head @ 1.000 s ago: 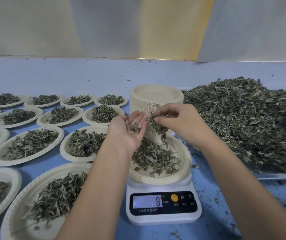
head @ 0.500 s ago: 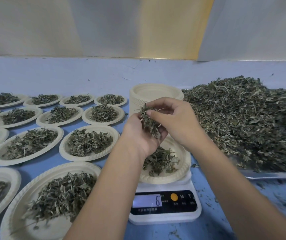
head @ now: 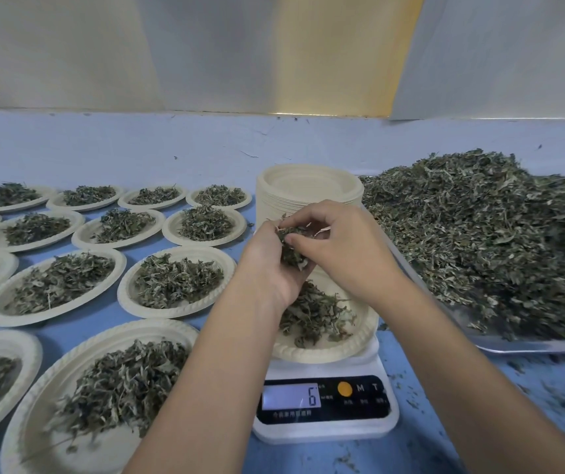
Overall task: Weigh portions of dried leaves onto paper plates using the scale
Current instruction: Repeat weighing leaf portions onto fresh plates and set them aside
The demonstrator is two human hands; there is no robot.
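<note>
The lone head view looks forward and down (wide-angle), close above the scale (head: 325, 400) and table.

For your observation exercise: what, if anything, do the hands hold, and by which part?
A clump of dried leaves: the left hand cups its lower part, and the right hand pinches its top.

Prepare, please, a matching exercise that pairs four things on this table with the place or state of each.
1. scale
2. stack of plates
3. heap of leaves
4. left hand

A. on the metal tray
B. holds a clump of leaves
C. reads 6
D. empty, behind the scale

Pairs: 1-C, 2-D, 3-A, 4-B
</note>
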